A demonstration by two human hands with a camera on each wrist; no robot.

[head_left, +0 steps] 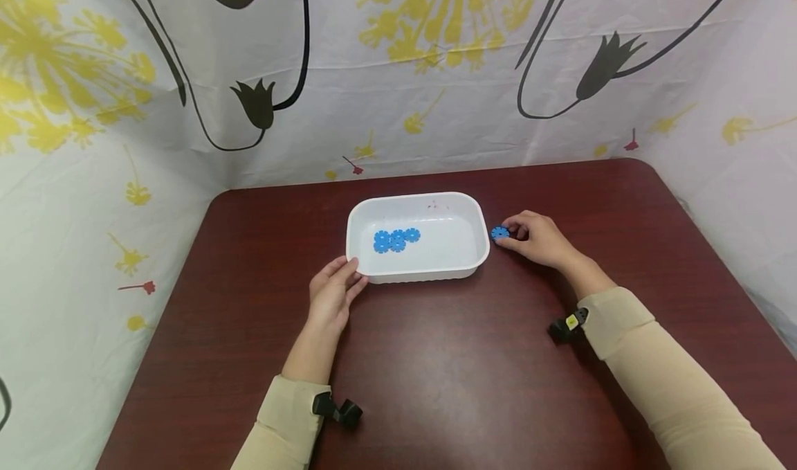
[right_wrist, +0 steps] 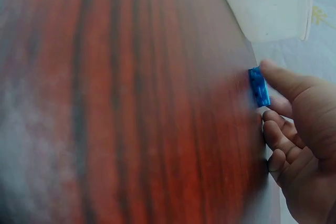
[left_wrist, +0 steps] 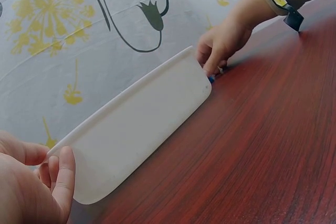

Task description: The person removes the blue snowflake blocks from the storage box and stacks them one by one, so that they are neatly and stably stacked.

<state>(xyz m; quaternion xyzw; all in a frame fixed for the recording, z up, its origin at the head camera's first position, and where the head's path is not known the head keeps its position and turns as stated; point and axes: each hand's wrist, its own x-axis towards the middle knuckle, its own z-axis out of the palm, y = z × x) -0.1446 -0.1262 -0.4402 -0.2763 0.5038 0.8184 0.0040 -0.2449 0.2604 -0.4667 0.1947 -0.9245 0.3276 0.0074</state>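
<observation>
A white plastic tray (head_left: 429,269) sits on the table, with several blue notched discs (head_left: 397,240) lying close together on its floor, left of the middle. My left hand (head_left: 330,293) grips the tray's near left corner, thumb at the rim and fingers against the outer wall, as the left wrist view also shows. Just outside the tray's right end, my right hand (head_left: 538,238) pinches a blue notched disc (head_left: 500,232) between thumb and fingers. From the side, in the right wrist view, this blue piece (right_wrist: 259,86) looks thick; I cannot tell whether it is one disc or a stack.
The dark red wooden table (head_left: 436,380) has rounded far corners. Behind it and along its sides hangs a white cloth (head_left: 423,138) printed with yellow and dark flowers. Black camera mounts are strapped to both sleeves, the right mount (head_left: 568,324) low over the table.
</observation>
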